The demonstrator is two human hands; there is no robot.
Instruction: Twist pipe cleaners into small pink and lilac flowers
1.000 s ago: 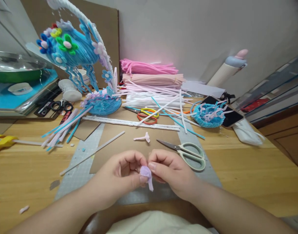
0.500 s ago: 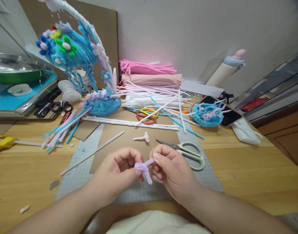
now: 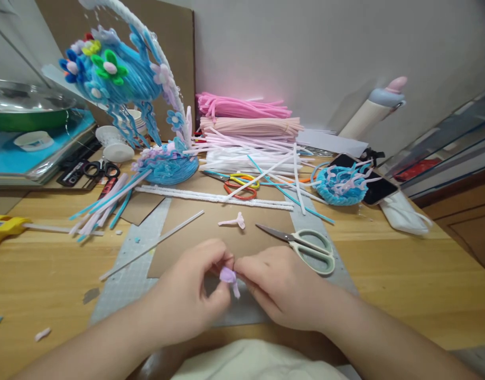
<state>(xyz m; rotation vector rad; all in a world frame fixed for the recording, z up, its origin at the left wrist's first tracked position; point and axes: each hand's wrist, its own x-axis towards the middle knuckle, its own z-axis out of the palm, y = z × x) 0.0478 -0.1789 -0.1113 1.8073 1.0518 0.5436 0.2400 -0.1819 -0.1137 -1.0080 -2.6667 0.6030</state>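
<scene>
Between my two hands is a short lilac pipe cleaner [image 3: 227, 275], bent into a loop with one end hanging down. My left hand [image 3: 201, 287] pinches the loop between thumb and fingers. My right hand [image 3: 280, 282] is closed against its other side, the fingertips partly hidden behind the knuckles. Just beyond my hands, a small pale pink pipe-cleaner piece [image 3: 238, 221] lies on brown cardboard [image 3: 187, 224]. Scissors with pale green handles [image 3: 328, 266] rest to the right of it, blades pointing left.
A blue pipe-cleaner jellyfish [image 3: 127, 79] with flowers hangs at the back left. Bundles of pink pipe cleaners [image 3: 246, 108] lie against the wall. A yellow glue gun [image 3: 5, 229] is at far left, a glue stick [image 3: 155, 244] nearer. A blue woven piece [image 3: 339, 184] sits by a phone [image 3: 379, 190].
My right hand has turned over, knuckles now upward, and moved left against my left hand. The lilac strip's end that stretched between them is now covered by fingers.
</scene>
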